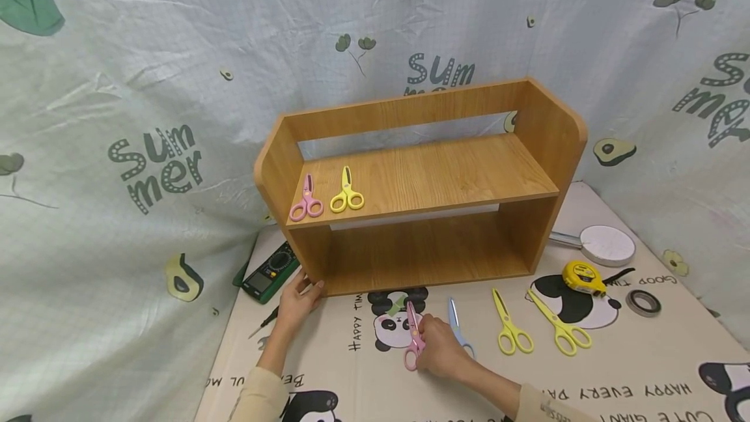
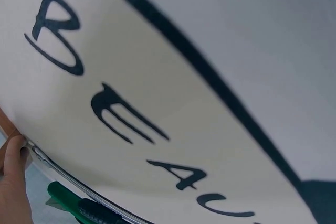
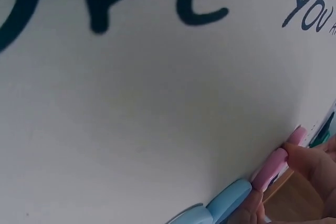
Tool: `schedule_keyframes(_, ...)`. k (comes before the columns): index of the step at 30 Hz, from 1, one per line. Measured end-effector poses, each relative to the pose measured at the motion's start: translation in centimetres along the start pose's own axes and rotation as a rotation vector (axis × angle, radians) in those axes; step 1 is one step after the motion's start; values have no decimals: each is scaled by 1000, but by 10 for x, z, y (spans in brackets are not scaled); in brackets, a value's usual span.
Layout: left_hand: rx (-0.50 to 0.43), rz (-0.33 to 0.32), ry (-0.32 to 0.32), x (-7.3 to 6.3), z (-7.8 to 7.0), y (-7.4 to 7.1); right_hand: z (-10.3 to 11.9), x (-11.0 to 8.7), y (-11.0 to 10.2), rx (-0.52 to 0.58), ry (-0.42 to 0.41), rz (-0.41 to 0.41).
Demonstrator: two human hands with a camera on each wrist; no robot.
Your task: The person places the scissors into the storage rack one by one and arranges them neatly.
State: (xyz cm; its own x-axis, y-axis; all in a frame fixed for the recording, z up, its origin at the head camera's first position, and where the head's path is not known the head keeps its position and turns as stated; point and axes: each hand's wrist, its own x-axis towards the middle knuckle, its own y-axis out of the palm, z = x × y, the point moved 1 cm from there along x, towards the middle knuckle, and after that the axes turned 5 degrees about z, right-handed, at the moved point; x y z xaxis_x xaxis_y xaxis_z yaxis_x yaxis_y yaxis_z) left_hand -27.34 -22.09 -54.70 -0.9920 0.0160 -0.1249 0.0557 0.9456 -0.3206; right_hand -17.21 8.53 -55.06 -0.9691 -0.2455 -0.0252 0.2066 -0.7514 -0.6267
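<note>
My right hand (image 1: 441,346) pinches pink scissors (image 1: 413,334) by the handle, low over the panda-print cloth. In the right wrist view, the fingers grip the pink handle (image 3: 270,170) beside the handle of light blue scissors (image 3: 229,201). Those blue scissors (image 1: 454,318) lie just right of the hand, partly covered by it. My left hand (image 1: 297,305) touches the lower left front corner of a two-tier wooden shelf (image 1: 404,213). On its upper board, at the left, lie another pair of pink scissors (image 1: 307,200) and yellow scissors (image 1: 347,193).
Two yellow scissors (image 1: 511,331) (image 1: 561,331) lie to the right. Further right are a yellow tape measure (image 1: 583,277), a black tape roll (image 1: 643,303) and a magnifying glass (image 1: 607,244). A green multimeter (image 1: 271,272) and a screwdriver (image 1: 266,320) lie at the left.
</note>
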Motion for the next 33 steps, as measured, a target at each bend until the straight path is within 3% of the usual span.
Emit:
schedule_keyframes(19, -21, 9, 27, 0, -6, -3, 18, -2, -11, 18, 14, 18)
schedule_keyframes(33, -18, 15, 7, -3, -2, -1, 10, -3, -14, 211, 106, 117)
